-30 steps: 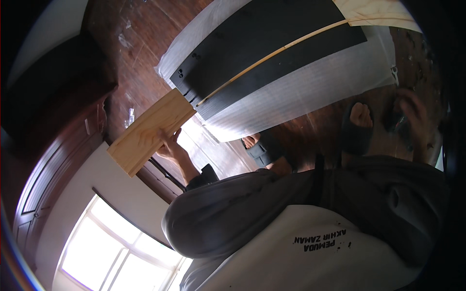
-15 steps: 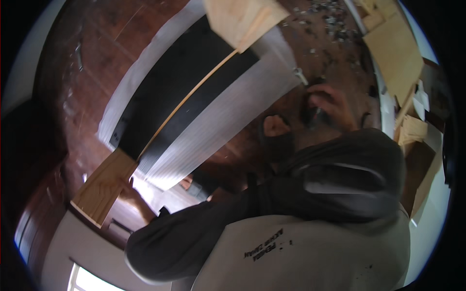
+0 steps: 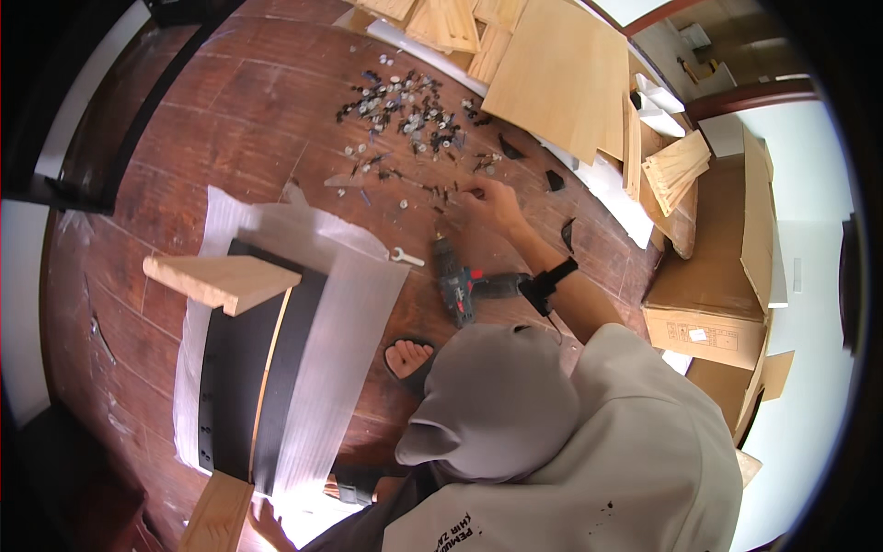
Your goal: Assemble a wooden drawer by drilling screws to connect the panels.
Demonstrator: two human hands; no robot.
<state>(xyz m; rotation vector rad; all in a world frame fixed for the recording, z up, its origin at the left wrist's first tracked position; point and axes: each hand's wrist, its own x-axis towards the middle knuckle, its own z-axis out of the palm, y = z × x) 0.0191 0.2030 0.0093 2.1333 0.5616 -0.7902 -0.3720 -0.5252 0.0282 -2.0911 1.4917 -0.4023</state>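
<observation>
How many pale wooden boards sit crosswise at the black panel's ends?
2: the far wooden board near the far end of the black panel, and the near wooden board at the other end, beside the left hand, partly out of frame.

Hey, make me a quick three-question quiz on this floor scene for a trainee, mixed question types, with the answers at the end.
1. Multiple choice: what is the left hand right beside?
A) a cardboard box
B) a pale wooden board
C) a wrench
2. True or false: the cordless drill is standing upright on its battery.
3. Fill in the blank: the dark panel lies on a ____ sheet.

Key:
1. B
2. False; the cordless drill lies on its side on the floor.
3. white
</observation>
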